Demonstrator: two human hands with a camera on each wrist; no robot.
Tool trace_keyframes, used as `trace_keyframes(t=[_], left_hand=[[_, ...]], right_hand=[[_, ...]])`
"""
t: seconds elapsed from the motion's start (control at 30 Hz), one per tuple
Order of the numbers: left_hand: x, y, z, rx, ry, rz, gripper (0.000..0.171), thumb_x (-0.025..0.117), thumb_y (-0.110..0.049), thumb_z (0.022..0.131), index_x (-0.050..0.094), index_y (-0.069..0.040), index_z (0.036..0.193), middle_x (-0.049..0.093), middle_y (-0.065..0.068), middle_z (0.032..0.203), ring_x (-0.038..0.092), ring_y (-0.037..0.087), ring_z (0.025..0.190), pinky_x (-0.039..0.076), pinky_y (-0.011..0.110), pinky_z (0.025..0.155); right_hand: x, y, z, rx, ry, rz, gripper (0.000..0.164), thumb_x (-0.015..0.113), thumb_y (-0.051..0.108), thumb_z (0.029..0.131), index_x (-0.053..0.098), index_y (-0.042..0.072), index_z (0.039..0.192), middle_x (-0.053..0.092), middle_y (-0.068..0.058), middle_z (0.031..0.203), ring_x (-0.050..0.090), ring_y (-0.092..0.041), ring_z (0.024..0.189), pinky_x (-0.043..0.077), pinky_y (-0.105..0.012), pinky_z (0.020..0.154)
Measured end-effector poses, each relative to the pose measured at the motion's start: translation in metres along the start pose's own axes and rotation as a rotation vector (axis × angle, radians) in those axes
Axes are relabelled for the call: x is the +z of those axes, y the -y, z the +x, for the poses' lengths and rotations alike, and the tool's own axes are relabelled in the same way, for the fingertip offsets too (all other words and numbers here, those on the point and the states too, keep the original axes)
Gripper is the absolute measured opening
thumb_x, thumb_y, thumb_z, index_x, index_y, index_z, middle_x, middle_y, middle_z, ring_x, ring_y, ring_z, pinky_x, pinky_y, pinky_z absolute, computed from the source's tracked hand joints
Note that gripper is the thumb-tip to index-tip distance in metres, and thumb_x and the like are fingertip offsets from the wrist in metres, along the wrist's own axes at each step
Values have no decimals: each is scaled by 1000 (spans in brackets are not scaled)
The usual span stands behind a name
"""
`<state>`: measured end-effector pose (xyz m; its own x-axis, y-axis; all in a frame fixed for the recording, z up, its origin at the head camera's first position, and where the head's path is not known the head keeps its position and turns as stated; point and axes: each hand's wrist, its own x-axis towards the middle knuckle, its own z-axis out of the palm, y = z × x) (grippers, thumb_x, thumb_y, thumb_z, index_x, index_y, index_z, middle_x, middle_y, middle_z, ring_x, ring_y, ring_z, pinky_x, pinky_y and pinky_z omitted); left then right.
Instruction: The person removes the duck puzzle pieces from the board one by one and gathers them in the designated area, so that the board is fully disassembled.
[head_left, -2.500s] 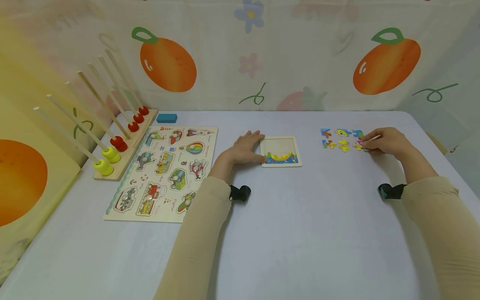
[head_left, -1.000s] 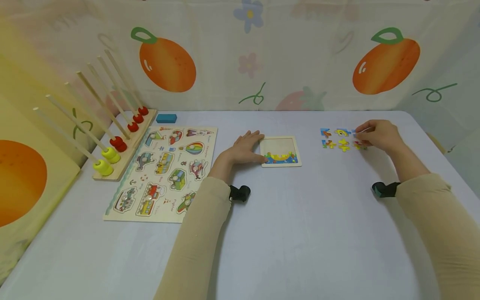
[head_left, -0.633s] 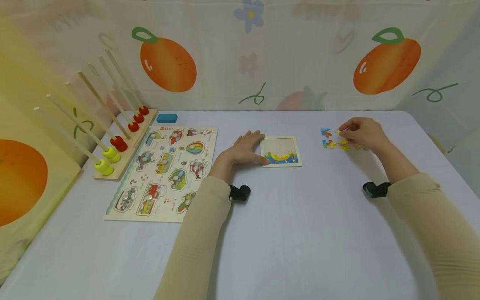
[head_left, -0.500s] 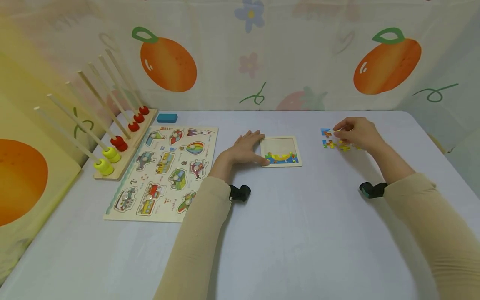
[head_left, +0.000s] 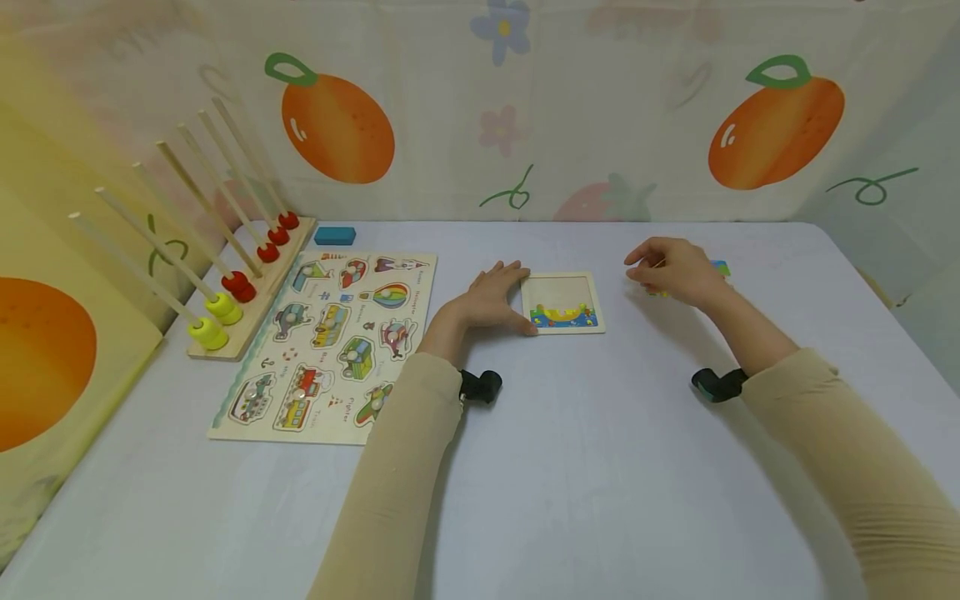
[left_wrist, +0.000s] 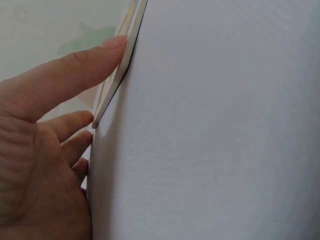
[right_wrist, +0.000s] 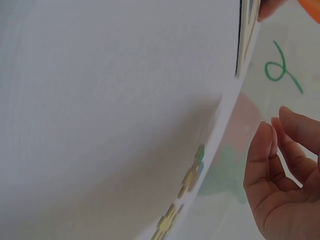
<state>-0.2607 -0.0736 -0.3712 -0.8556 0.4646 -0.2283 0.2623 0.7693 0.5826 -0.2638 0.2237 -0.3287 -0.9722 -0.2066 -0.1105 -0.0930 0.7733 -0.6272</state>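
A small square wooden puzzle frame (head_left: 597, 302) lies mid-table, with blue and yellow pieces along its lower part. My left hand (head_left: 491, 300) spreads along its left side. In the left wrist view, the thumb (left_wrist: 75, 75) rests against the frame's edge and a fingertip meets its corner. To the right, my right hand (head_left: 675, 271) is over the loose puzzle pieces (head_left: 722, 267), covering most of them. Its thumb and fingers (right_wrist: 259, 150) come close together in the right wrist view; I cannot tell whether a piece is between them.
A vehicle peg puzzle board (head_left: 255, 350) lies left of the left forearm. Beyond it stands a wooden bead-and-rod counting rack (head_left: 243, 321) with red and yellow beads. A blue block (head_left: 334, 236) sits near the back edge. A patterned cloth hangs behind the white table.
My right hand has moved left from the right end of the loose pieces, across their top row, toward the frame. My left hand has stayed at the frame's left side.
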Motion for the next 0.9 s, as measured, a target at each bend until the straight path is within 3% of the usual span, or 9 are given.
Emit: trace_keyframes(t=[0.3,0.57,0.77,0.9], left_hand=[[0,1,0,-2,-4,-7,98,79,-37,75,28,-14,156,14,3,169,0,24,159,0,43,131],[0,1,0,-1,-2,-4,98,79,-37,75,28,-14,156,14,3,169,0,24,159,0,44,131],[0,0,-1,-6,-1,-7,98,79,-37,76,28,-14,156,14,3,169,0,24,159,0,44,131],[-1,-1,-1,-5,0,-6,98,79,-38,76,28,-14,156,13,3,169,-1,24,159,0,44,131]], right_hand=[[15,18,0,-56,40,33,26,64,20,94,66,2,114,59,-6,89,64,-11,73,61,-25,71],[30,30,-1,-70,91,25,25,64,18,95,66,3,114,57,-8,89,62,-17,76,59,-22,70],[37,41,-1,-90,130,32,25,65,19,95,66,4,115,57,-8,91,63,-19,79,60,-28,74],[43,46,0,-118,141,27,25,66,21,94,66,6,114,59,-6,88,63,-19,79,54,-26,70]])
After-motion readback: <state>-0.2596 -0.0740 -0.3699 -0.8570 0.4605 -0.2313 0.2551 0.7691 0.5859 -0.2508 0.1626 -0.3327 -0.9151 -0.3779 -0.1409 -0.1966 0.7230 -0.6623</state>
